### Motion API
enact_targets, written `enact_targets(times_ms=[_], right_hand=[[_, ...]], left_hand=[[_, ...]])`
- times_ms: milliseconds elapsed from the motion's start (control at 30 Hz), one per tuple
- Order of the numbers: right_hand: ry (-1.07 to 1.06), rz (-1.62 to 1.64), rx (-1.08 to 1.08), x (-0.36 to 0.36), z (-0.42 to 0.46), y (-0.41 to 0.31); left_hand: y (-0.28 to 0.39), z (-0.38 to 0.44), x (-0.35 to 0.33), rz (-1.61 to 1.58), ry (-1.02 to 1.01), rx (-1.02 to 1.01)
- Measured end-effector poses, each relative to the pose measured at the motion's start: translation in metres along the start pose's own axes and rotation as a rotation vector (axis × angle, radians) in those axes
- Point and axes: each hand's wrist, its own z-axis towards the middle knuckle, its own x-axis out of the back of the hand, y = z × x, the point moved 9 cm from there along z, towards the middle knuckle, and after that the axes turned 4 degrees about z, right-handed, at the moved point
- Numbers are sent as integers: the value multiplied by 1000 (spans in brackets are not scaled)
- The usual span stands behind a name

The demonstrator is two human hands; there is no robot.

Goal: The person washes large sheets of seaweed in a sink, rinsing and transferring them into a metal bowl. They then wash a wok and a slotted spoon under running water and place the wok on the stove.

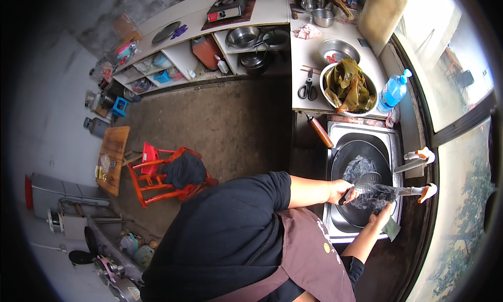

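Note:
Facing the window, I have my left hand (341,192) closed on the black handle of a perforated metal skimmer (368,180). My right hand (382,216) grips a dark, mesh-like scrubber (383,202) against or close beside the skimmer's bowl; the exact contact is unclear. Water runs from the lower tap (414,191) over them. Both hands are above a large dark wok (363,149), which sits in the stainless steel sink (359,128) with grayish, foamy water in it. The wok's brown wooden handle (320,132) sticks out over the sink's edge.
Beyond the sink's upper end stand a bowl of brown-green leaves (347,88), scissors (308,88), a steel basin (338,46) and a blue plastic bottle (393,90). A second tap (416,160) juts over the sink. A red-orange wooden chair (147,186) stands behind me.

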Motion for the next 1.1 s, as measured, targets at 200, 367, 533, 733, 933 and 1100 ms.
enact_targets(times_ms=[200,367,533,733,933,1100], right_hand=[[208,27,-27,10,-21,-6],[8,88,-119,22,0,26],[193,-239,166,-6,-27,-9],[-6,-804,334,-70,-32,20],[-254,-1322,806,-135,-52,12],[145,-1702,1094,-133,-44,-43]], left_hand=[[37,-28,8,469,524,-97],[50,-21,9,438,208,129],[34,-62,-18,585,369,-20],[11,-87,-33,752,430,-19],[-4,-103,-70,1004,298,-58],[-9,-118,-93,1090,253,-141]])
